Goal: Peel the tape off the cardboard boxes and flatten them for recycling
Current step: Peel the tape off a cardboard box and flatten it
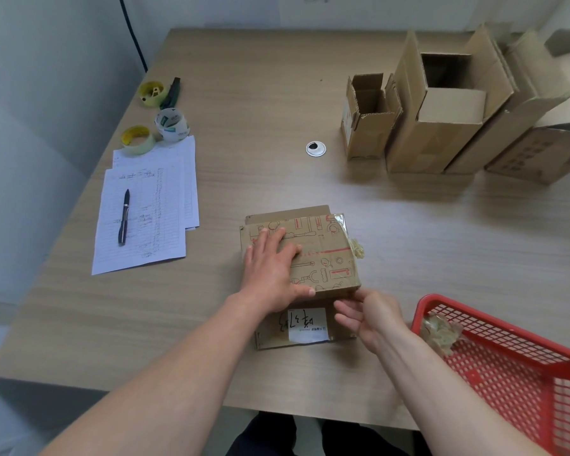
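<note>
A small printed cardboard box [326, 255] stands in the middle of the table, with a white label [306, 325] on its near side. My left hand [273, 268] lies flat on the box top, fingers spread, pressing down. My right hand [369, 315] is at the box's near right corner, fingers curled and pinching at the edge there. Crumpled clear tape [357, 250] hangs off the box's right side, and more clear tape covers the far right corner.
Several opened cardboard boxes [441, 110] stand at the back right. A red mesh basket [514, 366] at the near right holds balled tape [441, 330]. Papers with a pen [124, 217], tape rolls [137, 139] and a cable grommet [315, 148] lie to the left and centre.
</note>
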{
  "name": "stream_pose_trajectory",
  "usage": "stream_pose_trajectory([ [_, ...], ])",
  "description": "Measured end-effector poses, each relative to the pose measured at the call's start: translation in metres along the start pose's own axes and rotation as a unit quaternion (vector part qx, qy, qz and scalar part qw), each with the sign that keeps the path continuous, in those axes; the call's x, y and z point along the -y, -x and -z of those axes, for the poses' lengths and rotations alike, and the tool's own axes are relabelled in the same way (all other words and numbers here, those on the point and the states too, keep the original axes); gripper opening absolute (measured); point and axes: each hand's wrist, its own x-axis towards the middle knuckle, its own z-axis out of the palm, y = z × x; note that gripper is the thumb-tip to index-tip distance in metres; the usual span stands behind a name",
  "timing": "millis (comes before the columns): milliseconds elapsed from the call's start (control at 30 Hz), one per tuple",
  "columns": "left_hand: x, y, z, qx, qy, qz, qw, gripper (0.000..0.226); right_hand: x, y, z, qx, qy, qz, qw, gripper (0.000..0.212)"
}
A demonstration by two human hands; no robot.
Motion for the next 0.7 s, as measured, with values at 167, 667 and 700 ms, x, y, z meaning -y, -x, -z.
stream_pose_trajectory([
  [167,0.000,0.000,-0.001,-0.001,0.003,0.001,1.000,0.093,-0.002,-0.006,0.001,-0.013,0.014,-0.003,1.000,0.021],
  [667,0.001,-0.001,-0.002,-0.002,0.006,0.001,1.000,0.092,-0.009,0.005,0.005,0.011,-0.036,0.041,0.998,0.012],
  [700,0.001,-0.001,-0.002,-0.001,0.006,0.002,1.000,0.093,-0.009,0.005,0.005,0.012,-0.039,0.043,0.998,0.010],
])
